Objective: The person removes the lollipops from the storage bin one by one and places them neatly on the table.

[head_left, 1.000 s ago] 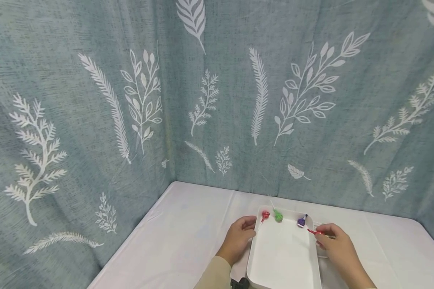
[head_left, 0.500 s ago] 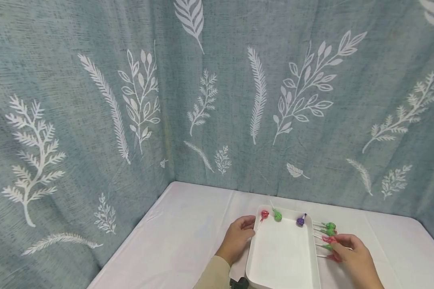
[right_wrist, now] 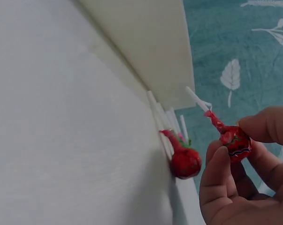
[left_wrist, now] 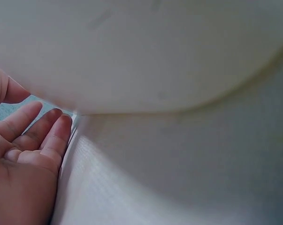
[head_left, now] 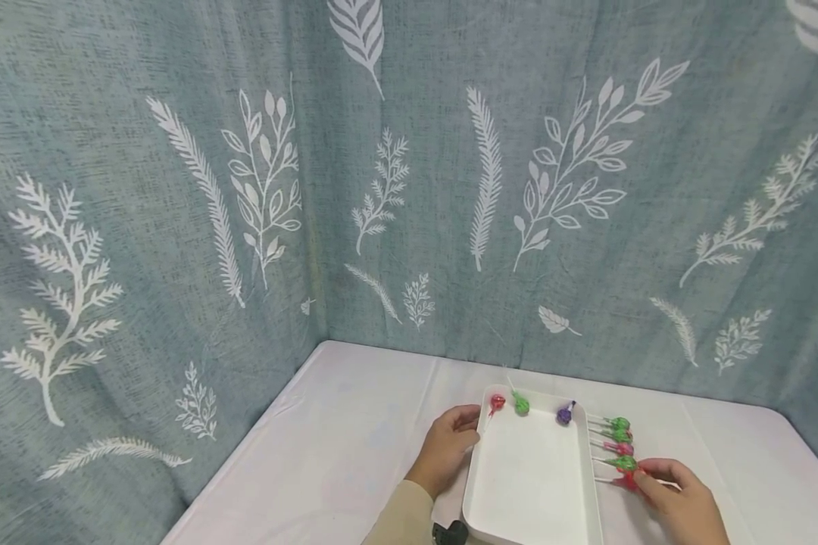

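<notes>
The right hand [head_left: 682,496] grasps a red lollipop [right_wrist: 237,145], pinching its wrapped head between thumb and fingers, on the right side of the worktop [head_left: 354,424]. Right beside it, on the white cloth, lies a second red lollipop [right_wrist: 186,163], the nearest of a row along the right side of the white tray [head_left: 532,477]; in the right wrist view the two red heads are apart, the held one tilted with its white stick outward. Farther along the row come a green lollipop [head_left: 623,462], a pink lollipop [head_left: 623,450] and two more greens [head_left: 620,423], their heads to the right and sticks pointing left at the tray. The left hand [head_left: 446,450] is not clenched: its fingers are loosely bent and rest against the tray's left wall. Inside the tray, three lollipops lie by the far wall: a small red [head_left: 497,402] in the left corner with its stick toward the near side, a bright green [head_left: 521,406] whose stick leans over the far rim, and a purple [head_left: 564,414] near the right corner. A beige sleeve [head_left: 404,515] covers the left forearm, with a black object [head_left: 451,534] between it and the tray. A blue-green curtain [head_left: 443,189] printed with white leaves hangs behind.
</notes>
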The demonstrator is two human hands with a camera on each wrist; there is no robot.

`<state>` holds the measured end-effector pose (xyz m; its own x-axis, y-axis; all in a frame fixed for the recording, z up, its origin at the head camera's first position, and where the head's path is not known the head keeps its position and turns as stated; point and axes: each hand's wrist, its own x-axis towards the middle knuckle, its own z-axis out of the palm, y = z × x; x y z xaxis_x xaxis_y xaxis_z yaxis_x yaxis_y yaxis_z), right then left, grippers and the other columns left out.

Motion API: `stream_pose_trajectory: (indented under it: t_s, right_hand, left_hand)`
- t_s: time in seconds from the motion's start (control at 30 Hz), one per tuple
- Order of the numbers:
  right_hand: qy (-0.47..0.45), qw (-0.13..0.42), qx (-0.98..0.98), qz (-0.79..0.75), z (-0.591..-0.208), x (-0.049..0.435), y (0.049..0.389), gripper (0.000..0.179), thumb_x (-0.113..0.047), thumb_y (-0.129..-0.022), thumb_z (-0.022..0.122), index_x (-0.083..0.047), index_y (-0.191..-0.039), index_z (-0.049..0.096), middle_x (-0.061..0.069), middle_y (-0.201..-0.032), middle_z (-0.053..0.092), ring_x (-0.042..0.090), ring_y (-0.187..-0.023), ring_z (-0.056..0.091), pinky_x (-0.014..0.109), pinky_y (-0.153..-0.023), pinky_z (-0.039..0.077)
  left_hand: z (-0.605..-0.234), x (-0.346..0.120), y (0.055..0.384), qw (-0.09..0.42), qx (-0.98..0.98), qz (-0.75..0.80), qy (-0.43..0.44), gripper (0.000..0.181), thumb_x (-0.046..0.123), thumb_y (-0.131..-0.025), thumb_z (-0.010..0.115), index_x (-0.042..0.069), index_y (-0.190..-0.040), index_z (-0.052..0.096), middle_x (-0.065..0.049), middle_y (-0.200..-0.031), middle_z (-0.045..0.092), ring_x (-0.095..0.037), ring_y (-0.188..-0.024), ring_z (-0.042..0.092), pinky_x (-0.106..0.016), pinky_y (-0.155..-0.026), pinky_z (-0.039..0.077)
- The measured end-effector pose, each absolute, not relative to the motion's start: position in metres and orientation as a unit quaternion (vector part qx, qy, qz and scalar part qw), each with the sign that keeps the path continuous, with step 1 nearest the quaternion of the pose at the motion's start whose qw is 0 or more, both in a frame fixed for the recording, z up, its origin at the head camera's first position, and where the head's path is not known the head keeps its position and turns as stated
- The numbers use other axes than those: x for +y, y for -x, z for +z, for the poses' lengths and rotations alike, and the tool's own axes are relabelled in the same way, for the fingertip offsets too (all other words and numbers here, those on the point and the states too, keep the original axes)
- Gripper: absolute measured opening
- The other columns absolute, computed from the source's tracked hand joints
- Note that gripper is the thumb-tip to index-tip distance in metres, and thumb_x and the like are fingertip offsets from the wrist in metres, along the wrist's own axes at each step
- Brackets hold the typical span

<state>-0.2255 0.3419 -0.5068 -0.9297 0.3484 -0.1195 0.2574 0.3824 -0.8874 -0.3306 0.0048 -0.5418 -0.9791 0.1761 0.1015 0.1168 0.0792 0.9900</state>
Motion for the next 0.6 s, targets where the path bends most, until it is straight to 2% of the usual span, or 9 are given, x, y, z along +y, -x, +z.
stream_pose_trajectory:
  t_s: [0.1, 0.23, 0.6]
  right_hand:
    - [0.194, 0.033, -0.821, 0.536, -0.5118, 0.3398, 0.2217, 0.046, -0.026, -0.102, 0.075, 0.010, -0.129, 0.063, 0.005, -0.101, 0.074, 0.016, -0.085, 0.066, 0.031, -0.066, 0.058]
    - [0.198, 0.032, -0.808, 0.554, -0.5149, 0.3374, 0.2182, 0.042, -0.021, -0.102, 0.075, 0.011, -0.126, 0.062, 0.003, -0.095, 0.073, 0.018, -0.082, 0.068, 0.031, -0.065, 0.059]
    - [0.202, 0.021, -0.806, 0.556, -0.5144, 0.3442, 0.2151, 0.035, -0.017, -0.100, 0.077, 0.009, -0.120, 0.066, 0.006, -0.097, 0.072, 0.020, -0.082, 0.068, 0.033, -0.065, 0.060]
  left_hand:
    - [-0.5417, 0.0047, 0.3301, 0.026, 0.735, 0.671, -0.094, 0.051, 0.006, -0.090, 0.067, 0.007, -0.140, 0.069, -0.004, -0.138, 0.070, -0.026, -0.129, 0.067, -0.047, -0.110, 0.054]
    - [-0.5410, 0.0049, 0.3296, 0.030, 0.736, 0.670, -0.093, 0.052, 0.005, -0.088, 0.067, 0.006, -0.140, 0.069, -0.004, -0.138, 0.070, -0.027, -0.129, 0.067, -0.047, -0.110, 0.054]
    - [-0.5393, 0.0046, 0.3297, 0.023, 0.738, 0.668, -0.093, 0.050, 0.006, -0.090, 0.067, 0.008, -0.140, 0.069, -0.003, -0.137, 0.071, -0.025, -0.127, 0.067, -0.046, -0.109, 0.055]
